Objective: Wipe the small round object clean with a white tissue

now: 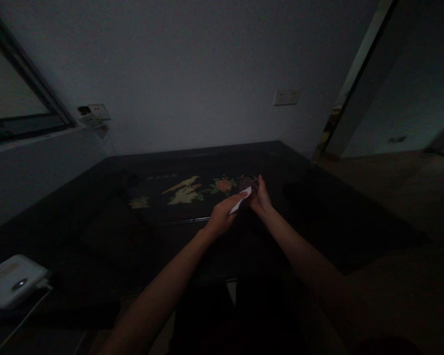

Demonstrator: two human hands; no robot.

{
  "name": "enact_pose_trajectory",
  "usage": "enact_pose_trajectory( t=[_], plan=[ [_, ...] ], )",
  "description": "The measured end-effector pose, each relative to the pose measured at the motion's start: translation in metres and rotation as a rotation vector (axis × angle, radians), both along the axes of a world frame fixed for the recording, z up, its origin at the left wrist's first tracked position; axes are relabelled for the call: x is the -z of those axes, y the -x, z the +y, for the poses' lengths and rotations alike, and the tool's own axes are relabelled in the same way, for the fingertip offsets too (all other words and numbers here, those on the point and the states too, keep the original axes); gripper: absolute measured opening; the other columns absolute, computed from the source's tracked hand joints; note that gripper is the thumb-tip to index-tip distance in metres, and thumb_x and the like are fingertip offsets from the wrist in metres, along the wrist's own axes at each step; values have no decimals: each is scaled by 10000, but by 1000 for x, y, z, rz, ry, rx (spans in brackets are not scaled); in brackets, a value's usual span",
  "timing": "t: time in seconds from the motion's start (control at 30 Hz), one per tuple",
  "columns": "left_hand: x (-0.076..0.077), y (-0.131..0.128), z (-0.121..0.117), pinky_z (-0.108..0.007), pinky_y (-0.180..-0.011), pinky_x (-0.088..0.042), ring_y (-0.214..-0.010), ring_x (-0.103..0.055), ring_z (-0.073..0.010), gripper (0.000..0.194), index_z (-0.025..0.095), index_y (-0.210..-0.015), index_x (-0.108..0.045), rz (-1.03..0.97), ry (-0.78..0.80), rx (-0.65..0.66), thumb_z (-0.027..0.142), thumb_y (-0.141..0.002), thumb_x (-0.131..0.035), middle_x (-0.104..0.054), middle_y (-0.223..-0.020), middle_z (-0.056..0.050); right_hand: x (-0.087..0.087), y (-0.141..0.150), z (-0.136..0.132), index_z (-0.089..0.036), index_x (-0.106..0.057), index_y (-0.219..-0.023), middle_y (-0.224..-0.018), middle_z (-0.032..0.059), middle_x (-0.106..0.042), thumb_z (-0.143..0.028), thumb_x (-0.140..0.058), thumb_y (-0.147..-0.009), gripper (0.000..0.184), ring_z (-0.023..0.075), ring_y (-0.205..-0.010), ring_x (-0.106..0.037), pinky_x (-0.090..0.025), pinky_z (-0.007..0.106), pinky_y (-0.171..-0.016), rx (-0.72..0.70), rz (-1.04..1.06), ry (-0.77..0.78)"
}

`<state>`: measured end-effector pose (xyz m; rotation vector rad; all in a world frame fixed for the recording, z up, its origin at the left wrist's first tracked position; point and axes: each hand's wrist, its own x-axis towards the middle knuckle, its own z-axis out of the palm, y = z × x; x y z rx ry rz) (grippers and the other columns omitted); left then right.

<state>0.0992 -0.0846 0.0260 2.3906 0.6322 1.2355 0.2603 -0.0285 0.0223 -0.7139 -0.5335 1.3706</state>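
Observation:
In the dim head view, my left hand (pixel 224 214) is closed on a white tissue or cloth (pixel 240 200). The white piece touches the near side of a dark, round object (pixel 246 184), whose kind I cannot make out. From the right, my right hand (pixel 262 198) wraps round this object and holds it up, thumb side raised. Both hands are close together over a dark lacquered surface (pixel 192 162) with an inlaid bird and flower picture (pixel 185 191).
A white box-like device (pixel 15 280) with a cable lies at the lower left. Behind the dark surface rises a pale wall (pixel 192 74) with a socket plate (pixel 286 97) and, at left, another socket with a plug (pixel 96 113). A window (pixel 15 79) is at upper left.

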Motion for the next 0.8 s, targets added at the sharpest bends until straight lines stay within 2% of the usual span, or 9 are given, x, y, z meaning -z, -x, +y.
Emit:
enact_pose_trajectory(
  t=[0.17, 0.3, 0.37, 0.5, 0.57, 0.7, 0.8],
  plan=[
    [-5, -3, 2, -379, -1042, -425, -1175, -588, -238, 350, 169, -1182, -656, -262, 268, -140, 294, -905, -481, -665, -1213, -93, -16, -13, -3, -236, -619, -812, -678, 5, -681, -628, -482, -859, 419, 174, -662, -653, -566, 331, -640, 24, 111, 67],
    [-1, -4, 11, -362, -891, -513, -1017, -654, -265, 377, 120, -989, -699, -548, 614, -270, 445, -849, -569, -723, -1004, -111, -20, -23, -2, -246, -609, -828, -751, 14, -694, -686, -507, -814, 451, 186, -700, -667, -578, 362, -646, 37, 112, 75],
    [3, -3, 17, -353, -822, -534, -934, -674, -263, 417, 97, -957, -685, -640, 786, -269, 480, -841, -566, -725, -942, -120, -20, -27, 0, -247, -604, -822, -760, 9, -689, -668, -553, -796, 424, 177, -694, -664, -580, 351, -643, 29, 101, 65],
    [7, -2, 24, -347, -800, -544, -865, -688, -238, 319, 93, -982, -649, -790, 1048, -258, 364, -883, -512, -721, -911, -119, -16, -34, 3, -248, -590, -826, -759, -26, -677, -424, -712, -767, 222, 147, -683, -649, -576, 313, -638, 17, 56, 1],
    [8, -2, 26, -339, -814, -545, -885, -687, -228, 261, 106, -1000, -635, -828, 1138, -261, 296, -888, -495, -717, -935, -117, -14, -37, 4, -258, -582, -843, -772, -45, -671, -295, -752, -723, 211, 145, -699, -646, -574, 313, -633, 9, 27, -23],
    [10, -1, 27, -322, -794, -552, -870, -684, -212, 205, 132, -1010, -617, -805, 1262, -213, 191, -844, -514, -706, -943, -109, -8, -40, 9, -299, -576, -950, -901, -57, -667, -173, -795, -597, 434, 148, -759, -642, -570, 313, -621, 41, -57, -56],
    [12, -2, 27, -303, -770, -553, -842, -679, -192, 247, 138, -1001, -602, -782, 1306, -129, 96, -770, -525, -694, -926, -95, 2, -39, 16, -320, -565, -1061, -1004, -36, -638, -215, -835, -514, 619, 161, -816, -639, -567, 316, -644, 117, -187, -76]
  ],
)
